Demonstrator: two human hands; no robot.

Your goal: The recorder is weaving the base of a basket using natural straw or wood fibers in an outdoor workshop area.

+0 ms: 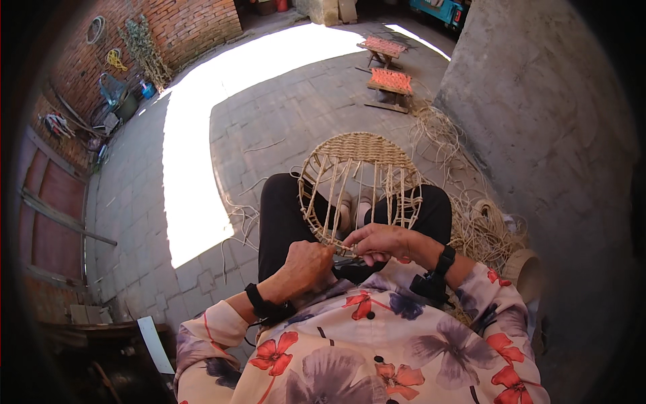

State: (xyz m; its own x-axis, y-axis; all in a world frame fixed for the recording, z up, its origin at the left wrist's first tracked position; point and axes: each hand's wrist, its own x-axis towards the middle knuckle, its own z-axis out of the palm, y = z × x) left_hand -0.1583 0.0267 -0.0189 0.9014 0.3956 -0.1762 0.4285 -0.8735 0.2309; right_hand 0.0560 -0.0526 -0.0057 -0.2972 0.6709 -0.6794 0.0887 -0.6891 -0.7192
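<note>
Woven frame (363, 147), right hand (383, 242) at rim (326, 238)

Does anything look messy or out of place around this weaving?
The pale cord beside the right knee: it lies in a loose tangle, not a tidy bundle. The round frame has wide gaps, densely woven only at its far end, but nothing looks broken.

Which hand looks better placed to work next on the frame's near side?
Probably the right hand: its fingers stretch over the near side of the round frame, while the left hand is bunched farther left.
</note>
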